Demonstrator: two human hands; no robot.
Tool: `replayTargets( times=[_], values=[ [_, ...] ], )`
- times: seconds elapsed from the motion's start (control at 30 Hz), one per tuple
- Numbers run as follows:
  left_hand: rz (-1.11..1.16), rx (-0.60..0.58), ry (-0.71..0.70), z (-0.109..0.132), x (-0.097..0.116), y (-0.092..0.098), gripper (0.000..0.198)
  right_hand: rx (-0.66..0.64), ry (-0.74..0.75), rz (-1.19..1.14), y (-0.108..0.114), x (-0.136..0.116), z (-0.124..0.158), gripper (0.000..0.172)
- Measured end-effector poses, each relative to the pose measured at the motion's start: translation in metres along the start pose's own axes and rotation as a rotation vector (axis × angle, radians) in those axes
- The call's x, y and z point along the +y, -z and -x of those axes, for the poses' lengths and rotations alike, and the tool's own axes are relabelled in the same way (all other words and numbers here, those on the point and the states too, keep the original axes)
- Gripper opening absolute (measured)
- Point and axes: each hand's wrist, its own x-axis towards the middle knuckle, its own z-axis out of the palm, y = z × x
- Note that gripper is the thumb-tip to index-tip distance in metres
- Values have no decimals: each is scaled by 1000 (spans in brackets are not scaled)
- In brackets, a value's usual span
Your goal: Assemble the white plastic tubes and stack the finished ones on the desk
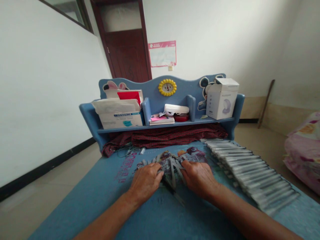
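Observation:
My left hand [147, 178] is closed over the middle of the blue desk. A thin black pen-like stick [168, 187] runs from its fingers down to the right, with a blurred lighter tip. My right hand [198, 176] is closed a short way to the right, its fingertips against the loose pile; what they pinch is hidden. Between and behind both hands lies a jumble of slim grey strips [173, 171], some crossing each other. To the right of my right hand, many slim whitish pen-like sticks [246, 163] with dark ends lie side by side in a long row.
A blue shelf [120, 130] stands along the desk's far edge, with a mask box [122, 120], a white carton [221, 100] and a stack of papers [161, 120] on it. Under it lies a checked red cloth [160, 136]. A flowered pink cover [305, 150] is at far right.

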Motion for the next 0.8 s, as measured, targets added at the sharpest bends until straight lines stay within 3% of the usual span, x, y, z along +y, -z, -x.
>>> replayTargets(
  times=[0.17,0.5,0.63,0.8],
  values=[
    [-32,-14,3,0,0,0,24,22,23,15,-1,-8,-1,20],
    [39,78,-24,-3,-8,-8,28,75,177,26,-2,-7,5,17],
    [79,140,-23,-3,-10,-8,31,121,155,39,13,8,14,20],
    [108,154,-28,-3,-9,-5,33,73,-64,142,43,52,39,24]
  ],
)
